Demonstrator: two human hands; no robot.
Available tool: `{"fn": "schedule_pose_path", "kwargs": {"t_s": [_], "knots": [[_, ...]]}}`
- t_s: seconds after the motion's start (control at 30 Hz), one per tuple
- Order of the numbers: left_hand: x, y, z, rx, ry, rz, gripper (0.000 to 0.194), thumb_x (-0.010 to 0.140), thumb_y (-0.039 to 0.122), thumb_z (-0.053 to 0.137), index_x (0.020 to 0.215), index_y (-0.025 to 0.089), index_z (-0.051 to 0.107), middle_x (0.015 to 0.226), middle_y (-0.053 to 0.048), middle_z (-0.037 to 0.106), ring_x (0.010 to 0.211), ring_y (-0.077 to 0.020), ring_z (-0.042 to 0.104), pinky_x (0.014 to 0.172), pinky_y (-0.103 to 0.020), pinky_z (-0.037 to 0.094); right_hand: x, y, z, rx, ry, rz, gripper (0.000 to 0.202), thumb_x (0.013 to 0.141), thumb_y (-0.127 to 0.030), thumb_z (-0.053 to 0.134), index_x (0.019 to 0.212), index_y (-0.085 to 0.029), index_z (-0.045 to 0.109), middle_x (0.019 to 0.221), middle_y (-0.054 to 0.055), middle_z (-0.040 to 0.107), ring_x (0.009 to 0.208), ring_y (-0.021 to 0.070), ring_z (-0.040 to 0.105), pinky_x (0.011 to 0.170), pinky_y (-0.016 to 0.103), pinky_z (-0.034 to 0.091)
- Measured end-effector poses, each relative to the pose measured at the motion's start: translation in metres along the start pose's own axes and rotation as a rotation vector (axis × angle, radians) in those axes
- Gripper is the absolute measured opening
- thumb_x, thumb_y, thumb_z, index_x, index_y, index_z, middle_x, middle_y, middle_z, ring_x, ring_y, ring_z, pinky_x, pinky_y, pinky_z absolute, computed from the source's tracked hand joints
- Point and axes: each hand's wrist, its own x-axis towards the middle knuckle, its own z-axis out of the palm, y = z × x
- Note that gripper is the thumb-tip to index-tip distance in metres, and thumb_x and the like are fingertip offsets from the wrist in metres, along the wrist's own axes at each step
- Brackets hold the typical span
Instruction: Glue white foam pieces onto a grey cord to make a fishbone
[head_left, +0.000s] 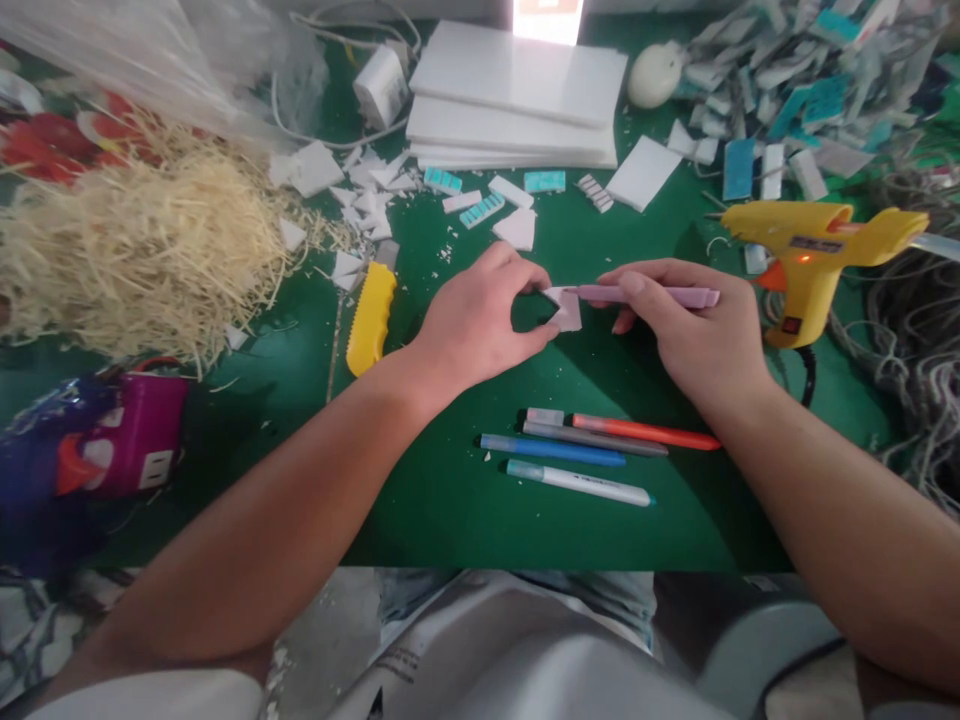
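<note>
Green tabletop [420,525] set above grey floor [330,630]
A bright glow [547,22] is seen far centre; the floor is exposed near left.

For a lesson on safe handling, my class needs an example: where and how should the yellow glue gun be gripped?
Probably by its handle, coming from the near right: on the yellow glue gun, the handle extends toward the near side while the nozzle points left. The lit orange light suggests the nozzle may be hot.
</note>
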Motion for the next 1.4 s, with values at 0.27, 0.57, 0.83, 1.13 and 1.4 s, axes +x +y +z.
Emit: {"fn": "schedule_pose_path", "kwargs": {"t_s": [0.27,0.57,0.83,1.13,1.4], "knots": [[0.000,0.000,0.001,0.016,-0.001,-0.002,0.033,0.097,0.029,0.087,0.129,0.022,0.079,0.128,-0.006,0.074,0.096,-0.0170,0.074,0.085,-0.029,0.061,0.000,-0.002,-0.003,0.009,-0.059,0.015,0.035,0.105,-0.038,0.079,0.073,-0.025,0.085,0.067,0.001,0.077,0.058,0.0160,0.069,0.061,0.030,0.061],[0.000,0.000,0.000,0.001,-0.004,-0.007,0.033,0.098,0.031,0.087,0.129,0.022,0.080,0.129,-0.006,0.075,0.096,-0.0168,0.074,0.089,-0.030,0.062,0.000,0.003,0.001,-0.047,0.008,-0.007,0.014,0.100,-0.037,0.085,0.099,-0.027,0.094,0.088,0.003,0.089,0.065,0.0163,0.074,0.060,0.029,0.058],[-0.003,-0.001,-0.001,0.007,-0.010,0.043,0.053,0.098,0.020,0.076,0.151,0.021,0.071,0.139,-0.008,0.074,0.109,-0.0191,0.078,0.088,-0.028,0.064,0.000,0.005,-0.002,-0.012,0.042,-0.022,0.014,0.102,-0.040,0.086,0.096,-0.029,0.092,0.092,0.003,0.090,0.065,0.0171,0.073,0.065,0.033,0.064],[-0.001,0.009,0.000,0.080,-0.034,-0.047,0.065,0.094,0.025,0.089,0.155,0.018,0.067,0.138,-0.010,0.073,0.098,-0.0202,0.076,0.083,-0.031,0.062,0.000,0.003,0.000,0.018,0.042,-0.023,0.015,0.102,-0.040,0.085,0.094,-0.029,0.092,0.089,0.003,0.089,0.064,0.0159,0.072,0.063,0.032,0.060],[-0.008,0.004,-0.003,0.073,0.011,-0.014,0.056,0.094,0.032,0.087,0.147,0.018,0.074,0.135,-0.010,0.073,0.105,-0.0230,0.076,0.091,-0.034,0.064,-0.001,0.001,-0.001,0.013,0.030,-0.015,0.026,0.102,-0.051,0.086,0.093,-0.028,0.090,0.089,0.003,0.090,0.065,0.0171,0.074,0.063,0.032,0.061]]}}
